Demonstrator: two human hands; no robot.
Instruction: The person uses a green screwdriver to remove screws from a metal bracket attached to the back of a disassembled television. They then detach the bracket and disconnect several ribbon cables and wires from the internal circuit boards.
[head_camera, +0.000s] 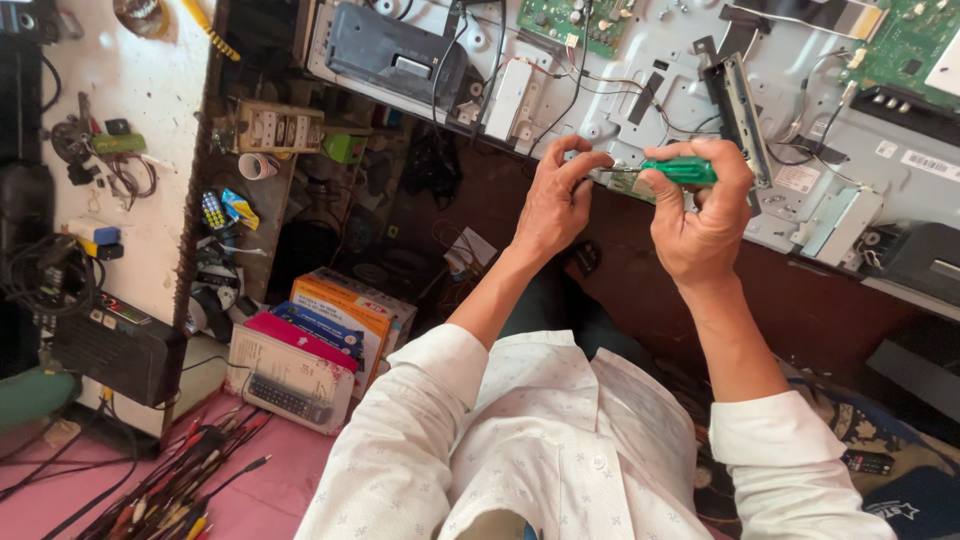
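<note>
Two hands meet at the lower edge of the opened grey television chassis, and I see them from above. My right hand is curled tight around a green-handled screwdriver, fingers wrapped fully over the handle, the shaft pointing left toward a small part at the chassis edge. My left hand is pinched nearly closed, thumb and fingertips gathered at the screwdriver's tip; what sits between them is too small for me to tell. A green circuit board lies on the chassis above. Down to my left, coloured cardboard boxes stand on the floor, near a bundle of probe leads on pink cloth.
</note>
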